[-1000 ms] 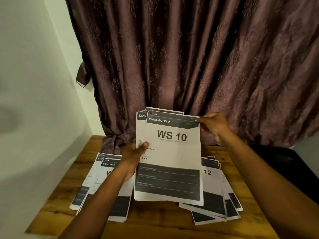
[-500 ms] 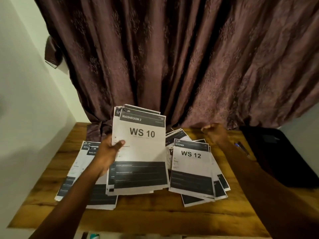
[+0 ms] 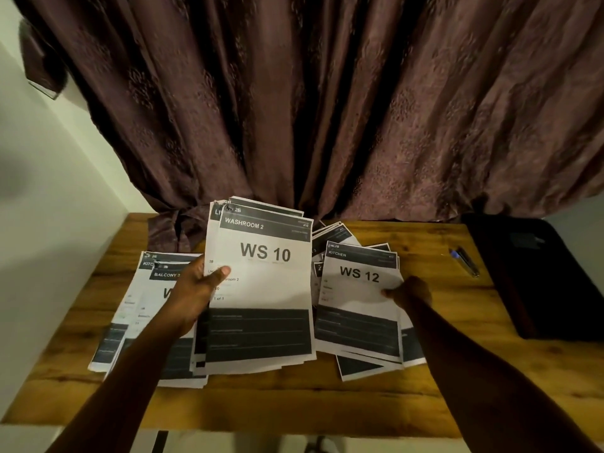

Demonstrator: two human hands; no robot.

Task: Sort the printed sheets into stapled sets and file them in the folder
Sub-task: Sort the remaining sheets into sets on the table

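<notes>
My left hand (image 3: 197, 292) grips a small stack of printed sheets, tilted up above the table; its top sheet (image 3: 264, 289) reads "WASHROOM 2, WS 10". To its right lies a fanned pile topped by the "KITCHEN, WS 12" sheet (image 3: 358, 305). My right hand (image 3: 410, 291) pinches that sheet's right edge. A third pile (image 3: 147, 289), with a "BALCONY" sheet on top, lies at the left, partly hidden by my left arm. A dark folder (image 3: 536, 276) lies flat at the table's right end.
The wooden table (image 3: 294, 403) stands against a brown curtain (image 3: 327, 109), whose hem rests on the back edge. A blue-and-black pen (image 3: 464, 261) lies between the papers and the folder. A white wall (image 3: 49, 191) closes the left side.
My right hand let go of the WS 10 stack's top corner, dropped to the table and took the WS 12 sheet's right edge. My left hand keeps holding the stack.
</notes>
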